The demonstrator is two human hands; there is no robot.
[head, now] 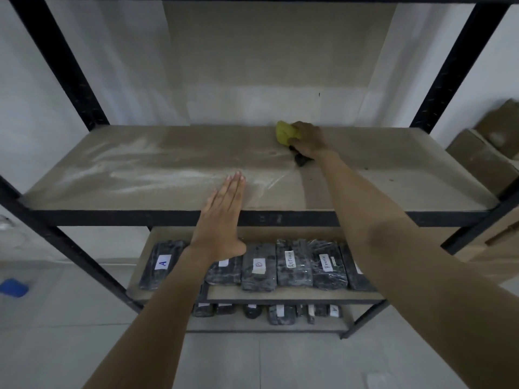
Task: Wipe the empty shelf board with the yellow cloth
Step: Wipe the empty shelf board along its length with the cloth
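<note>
The empty shelf board (140, 169) is beige and streaked with pale dust on its left half; its right part looks cleaner. My right hand (307, 138) reaches to the back edge of the board and grips the bunched yellow cloth (285, 132), which sticks out to the left of my fingers and lies on the board. A dark bit shows under my right wrist; I cannot tell what it is. My left hand (222, 220) lies flat over the board's front edge, fingers straight and together, fingertips on the board.
The black metal frame (64, 66) has slanted-looking posts at both sides and a front rail (280, 219). The lower shelves hold several dark wrapped packs with white labels (295, 262). Cardboard boxes (483, 153) stand at the right. A blue object (12, 287) lies on the floor at the left.
</note>
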